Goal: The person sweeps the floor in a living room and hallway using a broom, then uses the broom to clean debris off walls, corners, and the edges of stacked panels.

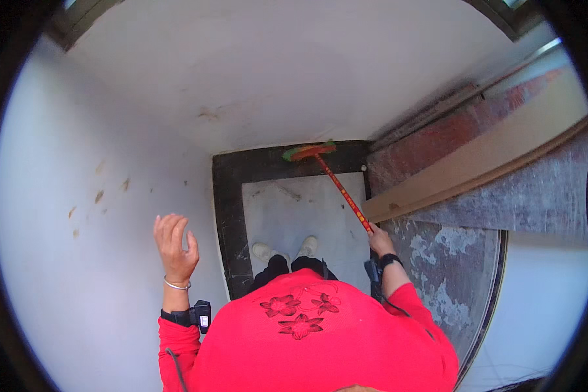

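Observation:
My right hand (382,241) grips the end of a red broom handle (345,195) that bears yellow writing. The handle slants away to the upper left, down to an orange broom head (309,151) with green bristles. That head lies over the dark floor border (264,166), close to the foot of the far wall. Raised and empty, my left hand (177,247) has its fingers slightly curled and apart, in front of the white left wall. A silver bangle (176,284) circles that wrist.
White walls (284,73) rise ahead and at the left, with brown marks on the left one (99,196). My shoes (307,246) stand on the pale floor tile (299,206). At the right, a beige door (451,171) juts in over a dark, stained floor (441,274).

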Action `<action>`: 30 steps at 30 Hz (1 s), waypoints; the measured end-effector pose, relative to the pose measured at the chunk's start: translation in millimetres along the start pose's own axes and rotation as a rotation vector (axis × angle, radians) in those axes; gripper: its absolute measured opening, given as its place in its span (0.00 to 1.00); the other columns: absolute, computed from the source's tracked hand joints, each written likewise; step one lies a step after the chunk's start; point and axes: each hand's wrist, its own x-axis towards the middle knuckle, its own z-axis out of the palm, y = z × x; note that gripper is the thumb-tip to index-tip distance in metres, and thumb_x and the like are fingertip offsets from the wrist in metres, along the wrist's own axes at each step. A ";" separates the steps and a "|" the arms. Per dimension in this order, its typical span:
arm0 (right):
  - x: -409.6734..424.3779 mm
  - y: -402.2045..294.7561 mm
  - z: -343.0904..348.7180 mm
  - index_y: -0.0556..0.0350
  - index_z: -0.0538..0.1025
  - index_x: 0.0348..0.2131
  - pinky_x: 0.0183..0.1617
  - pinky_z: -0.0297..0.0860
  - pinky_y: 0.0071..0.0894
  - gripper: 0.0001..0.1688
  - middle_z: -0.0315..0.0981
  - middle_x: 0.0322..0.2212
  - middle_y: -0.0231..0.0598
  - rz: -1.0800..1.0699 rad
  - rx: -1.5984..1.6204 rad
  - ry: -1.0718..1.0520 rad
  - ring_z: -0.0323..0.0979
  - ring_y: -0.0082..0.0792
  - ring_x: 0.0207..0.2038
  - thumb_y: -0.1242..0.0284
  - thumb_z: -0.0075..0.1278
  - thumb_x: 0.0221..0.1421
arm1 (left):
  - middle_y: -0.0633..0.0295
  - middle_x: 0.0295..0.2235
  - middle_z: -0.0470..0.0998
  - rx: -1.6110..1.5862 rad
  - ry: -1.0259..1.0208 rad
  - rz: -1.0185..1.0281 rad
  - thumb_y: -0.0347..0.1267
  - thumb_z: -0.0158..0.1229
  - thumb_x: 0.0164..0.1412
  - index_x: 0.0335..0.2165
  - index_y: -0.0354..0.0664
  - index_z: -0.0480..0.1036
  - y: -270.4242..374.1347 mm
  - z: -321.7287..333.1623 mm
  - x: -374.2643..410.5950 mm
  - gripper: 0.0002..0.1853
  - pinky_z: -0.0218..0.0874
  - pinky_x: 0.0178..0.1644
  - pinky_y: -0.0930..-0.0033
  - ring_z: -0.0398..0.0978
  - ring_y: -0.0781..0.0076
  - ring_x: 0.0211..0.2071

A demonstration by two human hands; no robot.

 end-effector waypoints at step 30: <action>-72.6 15.5 -67.0 0.44 0.68 0.44 0.44 0.63 0.45 0.19 0.69 0.37 0.51 -0.007 0.064 -0.206 0.66 0.52 0.41 0.66 0.39 0.52 | 0.52 0.32 0.69 -0.414 -0.649 0.009 0.25 0.53 0.41 0.30 0.36 0.68 18.2 7.8 32.9 0.11 0.58 0.42 0.59 0.65 0.52 0.37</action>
